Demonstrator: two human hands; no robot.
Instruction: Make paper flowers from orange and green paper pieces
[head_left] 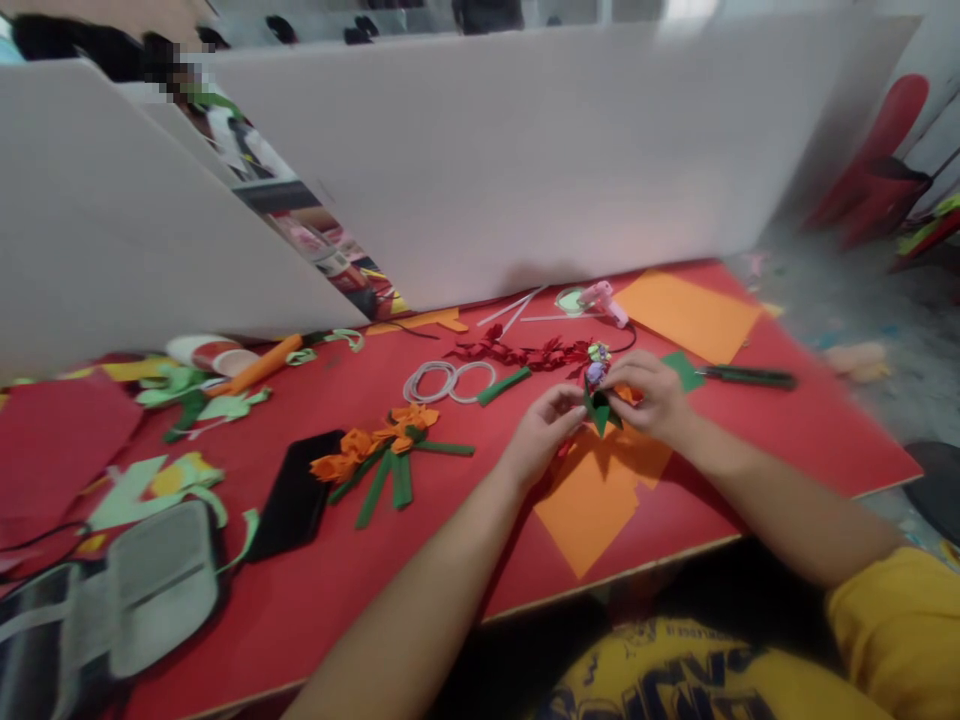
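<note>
Between the fingertips of both hands is a folded green paper piece [602, 415] with pointed ends. My left hand [551, 420] pinches its left side. On the other side, my right hand [649, 395] grips it, fingers curled. Small purple and yellow-green paper flowers [597, 368] show just beyond the fingers; whether they join the green piece I cannot tell. Below the hands lies an orange paper sheet [589, 505]. A chain of red paper flowers [525, 352] stretches away to the left of the hands. Orange paper flowers with green strips [386, 450] rest farther left.
A pink glue gun [604, 303] lies at the back beside white glue sticks [517, 312]. A cutter knife [750, 376] is at right, near another orange sheet [690, 315]. White rings [431, 382], a black phone [296, 495] and an open case [165, 590] are leftward. White partitions [510, 160] stand behind.
</note>
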